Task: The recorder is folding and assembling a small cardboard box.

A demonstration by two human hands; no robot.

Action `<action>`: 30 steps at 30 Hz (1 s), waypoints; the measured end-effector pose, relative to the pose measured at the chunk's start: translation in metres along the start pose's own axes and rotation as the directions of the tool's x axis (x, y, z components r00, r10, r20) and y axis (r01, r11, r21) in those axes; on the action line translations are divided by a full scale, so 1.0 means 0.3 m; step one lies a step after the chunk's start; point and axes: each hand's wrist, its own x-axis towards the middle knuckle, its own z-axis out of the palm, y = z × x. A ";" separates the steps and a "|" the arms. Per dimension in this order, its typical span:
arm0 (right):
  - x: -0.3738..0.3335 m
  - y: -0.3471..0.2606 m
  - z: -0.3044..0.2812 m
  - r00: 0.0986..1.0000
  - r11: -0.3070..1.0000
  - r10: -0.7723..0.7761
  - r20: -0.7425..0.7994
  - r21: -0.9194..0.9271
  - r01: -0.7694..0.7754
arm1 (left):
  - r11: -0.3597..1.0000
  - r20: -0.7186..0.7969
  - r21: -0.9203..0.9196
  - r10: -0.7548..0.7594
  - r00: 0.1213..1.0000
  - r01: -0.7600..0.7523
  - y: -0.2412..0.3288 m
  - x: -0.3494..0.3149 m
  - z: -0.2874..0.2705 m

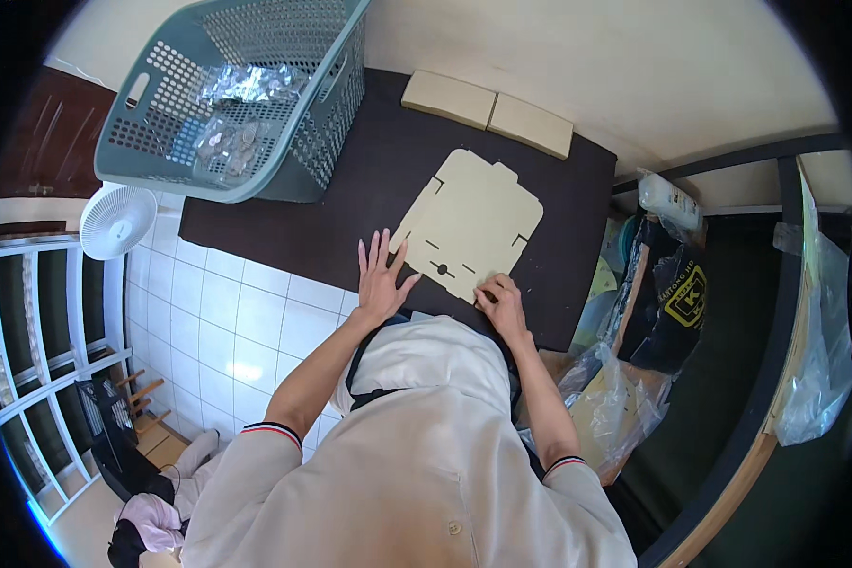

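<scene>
A flat, die-cut cardboard box blank (pixel 469 213) with slots, notches and a small dark hole near its close edge lies at a slant on the dark table. My left hand (pixel 381 286) is open, fingers spread, with its fingertips at the blank's left near corner. At the near right edge, my right hand (pixel 504 305) has its fingers curled together and pinches the cardboard rim. Two folded cardboard boxes (pixel 448 99) stand end to end along the wall at the back of the table.
A grey-green perforated basket (pixel 298 156) holding clear plastic packets (pixel 232 147) stands at the table's back left. Right of the table are a white bottle (pixel 669 201), plastic bags (pixel 615 398) and a dark frame (pixel 762 379). A white fan (pixel 118 222) and a seated person (pixel 151 521) are at left.
</scene>
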 end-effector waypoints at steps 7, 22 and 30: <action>-0.007 0.020 -0.018 0.999 0.996 -0.050 0.016 0.077 0.049 | 0.999 -0.005 -0.017 -0.042 0.999 0.041 -0.005 -0.008 0.018; 0.002 0.007 0.018 0.998 0.998 -0.069 -0.008 0.003 0.069 | 0.998 -0.041 -0.055 -0.033 0.999 0.031 0.002 -0.011 0.013; 0.061 -0.020 0.073 0.996 0.995 -0.092 -0.016 0.035 0.092 | 0.998 -0.049 -0.048 -0.037 0.998 0.034 -0.005 -0.014 0.018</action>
